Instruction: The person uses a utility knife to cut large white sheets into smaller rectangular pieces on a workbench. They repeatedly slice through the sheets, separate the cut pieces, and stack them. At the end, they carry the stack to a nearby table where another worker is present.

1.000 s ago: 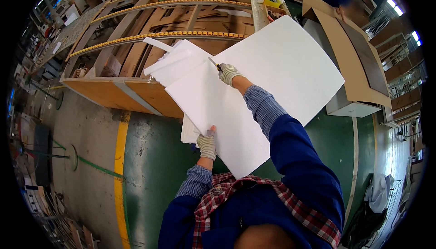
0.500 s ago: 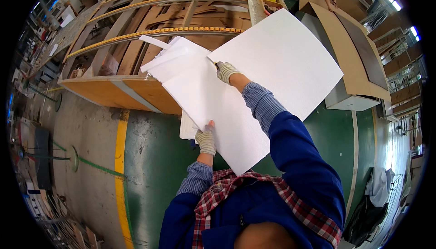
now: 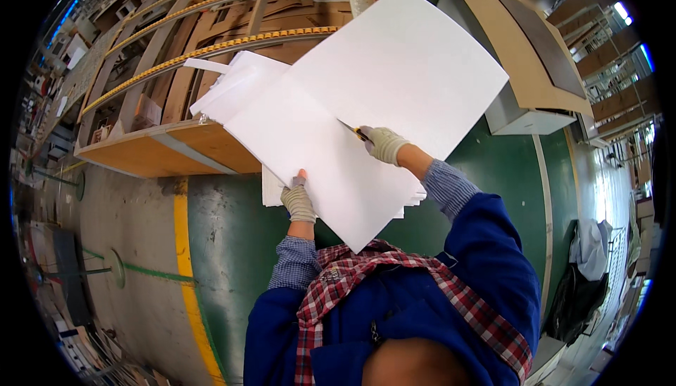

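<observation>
head view: white sheet (image 3: 366,97), one, broad and thin, slanted before the person's chest, its upper left side over a wooden frame (image 3: 151,152) with yellow-dotted rails, its lowest corner just beside the checked collar (image 3: 355,273). handling, by judgement: light, foam-like, stiff enough to span yet apt to bend, easily dented or torn, somewhat slippery; best held flat by a margin, away from the blade. left hand (image 3: 298,201), in a striped glove with the thumb tip bare: closed on the lower left edge, thumb above, remaining fingers seemingly underneath, though hidden there. right hand (image 3: 386,145), gloved: gripping a cutter (image 3: 360,133) with a yellow-and-black handle, blade aimed up and leftward, tip at the sheet's surface; whether it has pierced cannot be made out. pose: left forearm nearly upright from below, wrist close to straight; right elbow out to the side, forearm sloping up and inward. adjacent: crumpled white pieces (image 3: 239,80), upper left, beside the sheet.
</observation>
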